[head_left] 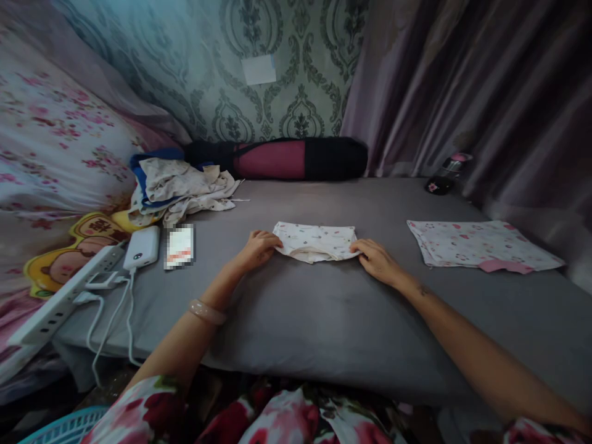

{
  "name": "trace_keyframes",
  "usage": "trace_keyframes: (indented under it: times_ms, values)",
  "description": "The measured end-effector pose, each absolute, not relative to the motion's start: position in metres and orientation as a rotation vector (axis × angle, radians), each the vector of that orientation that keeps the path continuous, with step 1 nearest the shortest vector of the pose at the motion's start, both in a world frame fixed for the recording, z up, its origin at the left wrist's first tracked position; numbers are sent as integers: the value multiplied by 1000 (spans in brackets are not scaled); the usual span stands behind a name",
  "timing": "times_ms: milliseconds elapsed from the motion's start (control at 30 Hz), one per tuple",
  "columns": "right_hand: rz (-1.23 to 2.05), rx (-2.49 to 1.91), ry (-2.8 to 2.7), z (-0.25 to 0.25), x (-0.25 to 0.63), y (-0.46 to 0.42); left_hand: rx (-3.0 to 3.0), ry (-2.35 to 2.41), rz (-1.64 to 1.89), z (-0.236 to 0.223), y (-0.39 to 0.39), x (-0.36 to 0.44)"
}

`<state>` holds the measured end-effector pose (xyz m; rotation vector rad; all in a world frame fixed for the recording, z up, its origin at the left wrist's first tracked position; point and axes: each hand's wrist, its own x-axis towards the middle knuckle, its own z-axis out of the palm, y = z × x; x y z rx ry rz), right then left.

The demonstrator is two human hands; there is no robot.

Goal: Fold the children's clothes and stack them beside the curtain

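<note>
A small white printed shirt, folded into a short wide shape, lies on the grey sheet with its curved neckline toward me. My left hand pinches its left corner between thumb and fingers. At the opposite corner, my right hand grips the cloth the same way. To the right lies a folded white garment with a pink and red print and a pink piece at its near edge; neither hand touches it.
Crumpled clothes are heaped at the back left. A power strip, a white power bank and cables lie along the left. A dark red and black roll rests against the wall. A dark bottle lies back right.
</note>
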<state>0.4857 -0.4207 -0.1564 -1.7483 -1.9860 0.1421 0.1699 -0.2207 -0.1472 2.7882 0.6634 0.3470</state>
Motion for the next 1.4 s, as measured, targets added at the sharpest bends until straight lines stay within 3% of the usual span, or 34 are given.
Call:
trace_keyframes:
  times_ms: [233,433,600,1400]
  values:
    - [191,-1877,-1966,-150,480,-417,2693,696,283,-135,-227,165]
    - [-3,-1995,-1810,-145,434,-361,2742,957,487,-136,-241,233]
    - [-75,-2086,-1880,-161,401,-331,2887,925,396,-154,-254,273]
    - [-142,-2336,-1733,-176,422,-350,2778,1175,302,-173,-244,253]
